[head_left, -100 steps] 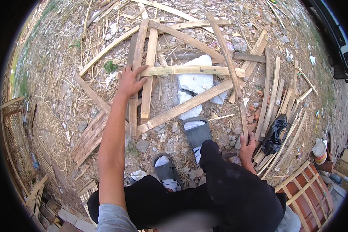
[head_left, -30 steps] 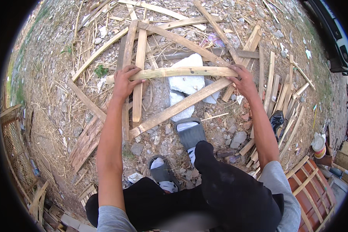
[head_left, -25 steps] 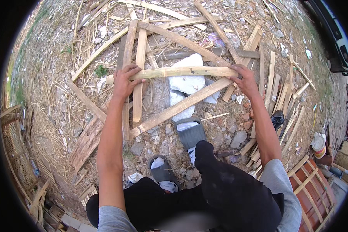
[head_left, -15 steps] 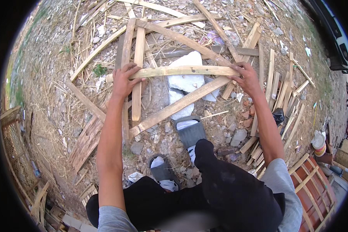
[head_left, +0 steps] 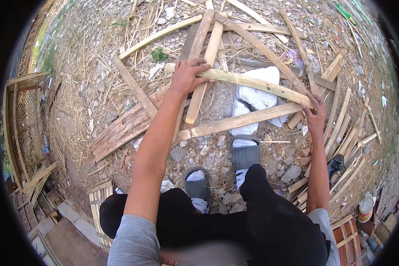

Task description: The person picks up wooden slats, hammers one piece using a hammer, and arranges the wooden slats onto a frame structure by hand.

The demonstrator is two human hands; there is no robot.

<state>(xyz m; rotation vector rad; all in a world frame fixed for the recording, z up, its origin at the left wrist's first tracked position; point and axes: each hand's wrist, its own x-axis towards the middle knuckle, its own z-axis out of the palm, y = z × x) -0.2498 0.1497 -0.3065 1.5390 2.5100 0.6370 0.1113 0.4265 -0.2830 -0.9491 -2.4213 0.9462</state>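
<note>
A long, pale wooden slat (head_left: 248,80) lies between my two hands, over other pieces of wood. My left hand (head_left: 189,77) is closed on it near its left end, thumb on the near edge and fingers over the far one. At the right end, my right hand (head_left: 314,113) grips the slat between thumb and fingers. Below the slat, another wooden strip (head_left: 241,121) slants across the ground, its right end close to my right hand. An upright strip (head_left: 204,95) passes under the slat beside my left hand. Broken white blocks (head_left: 257,95) sit beneath the middle.
My sandalled feet (head_left: 245,153) stand just nearer than the strips. A weathered plank (head_left: 124,128) lies at left. Loose slats (head_left: 341,137) pile up at right, by a black plastic bag (head_left: 335,165). A white bucket (head_left: 366,207) stands farther right, and a lattice-sided frame (head_left: 29,124) far left.
The view has turned, so the whole scene sits farther right and tilted. Both hands keep their hold on the slat, which looks little moved against the other strips.
</note>
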